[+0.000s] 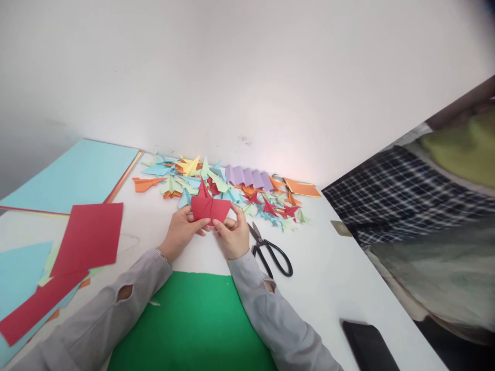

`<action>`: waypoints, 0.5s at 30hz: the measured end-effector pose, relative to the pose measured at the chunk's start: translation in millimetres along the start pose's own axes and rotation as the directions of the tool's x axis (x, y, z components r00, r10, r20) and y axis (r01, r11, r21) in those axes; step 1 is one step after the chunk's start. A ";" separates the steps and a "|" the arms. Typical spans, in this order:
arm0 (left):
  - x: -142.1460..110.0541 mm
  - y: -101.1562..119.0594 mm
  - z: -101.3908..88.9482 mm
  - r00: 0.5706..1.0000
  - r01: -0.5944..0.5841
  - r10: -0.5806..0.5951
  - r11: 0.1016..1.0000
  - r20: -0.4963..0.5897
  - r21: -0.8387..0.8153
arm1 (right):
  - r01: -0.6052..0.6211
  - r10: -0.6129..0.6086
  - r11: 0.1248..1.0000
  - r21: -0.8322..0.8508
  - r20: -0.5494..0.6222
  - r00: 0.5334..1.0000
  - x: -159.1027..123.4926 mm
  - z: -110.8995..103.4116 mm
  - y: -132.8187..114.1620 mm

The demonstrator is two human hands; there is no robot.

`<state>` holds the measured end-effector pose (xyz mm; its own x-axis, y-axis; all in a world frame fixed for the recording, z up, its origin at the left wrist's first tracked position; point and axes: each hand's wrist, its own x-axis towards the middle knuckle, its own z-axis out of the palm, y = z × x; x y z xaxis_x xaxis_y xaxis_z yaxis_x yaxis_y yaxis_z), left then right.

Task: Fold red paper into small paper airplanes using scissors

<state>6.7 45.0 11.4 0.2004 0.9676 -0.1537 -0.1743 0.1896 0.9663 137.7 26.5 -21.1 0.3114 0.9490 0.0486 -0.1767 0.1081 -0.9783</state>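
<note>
A folded red paper piece (210, 207), with a spread shape and creases meeting at its middle, is held up between both hands. My left hand (181, 231) is closed on its left side, the thumb pressed along the lower edge. My right hand (234, 235) pinches the right side, its thumb near the other thumb at the bottom middle. Just right of my right hand lie black-handled scissors (266, 246), their blades pointing toward the paper pile. Behind the hands spreads a pile of small folded paper figures (189, 166) in several colours.
A green sheet (193, 319) lies under my forearms. Red sheets (93, 237) and large light blue sheets (77, 175) are on the left. A pleated purple paper (247, 176) and orange papers (303, 187) sit by the wall. A black phone-like object (367, 344) lies front right; a person in checked cloth (386, 196) is beyond.
</note>
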 end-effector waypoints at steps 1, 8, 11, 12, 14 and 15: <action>-0.6 0.8 0.1 1.000 0.000 0.000 1.000 -0.005 -0.003 | -0.010 0.010 1.000 0.004 0.003 1.000 0.1 0.3 -0.5; -0.6 1.5 -1.5 1.000 -0.004 0.004 1.000 0.012 -0.015 | -0.007 0.012 0.997 -0.082 0.061 0.998 -0.4 -0.7 -4.8; 0.3 -0.1 -2.5 0.999 -0.008 0.008 1.000 0.031 -0.013 | 0.010 -0.001 0.995 -0.104 0.087 0.996 -1.2 -2.2 -5.0; 0.6 -0.7 -2.9 0.999 -0.005 0.005 1.000 0.037 -0.011 | 0.011 -0.002 0.994 -0.106 0.085 0.996 -1.3 -2.7 -4.6; 1.0 -1.9 -3.4 0.999 0.006 -0.006 1.000 0.045 -0.003 | 0.011 -0.003 0.993 -0.116 0.066 0.998 -1.1 -3.7 -3.6; 1.2 -2.3 -3.7 0.999 0.011 -0.011 1.000 0.049 0.002 | 0.010 -0.003 0.992 -0.122 0.055 0.998 -1.0 -4.0 -3.2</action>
<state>3.8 46.4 8.2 0.2491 0.9562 -0.1538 -0.1707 0.1997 0.9649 141.7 24.0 -18.9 0.2598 0.9636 0.0629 -0.0581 0.0806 -0.9951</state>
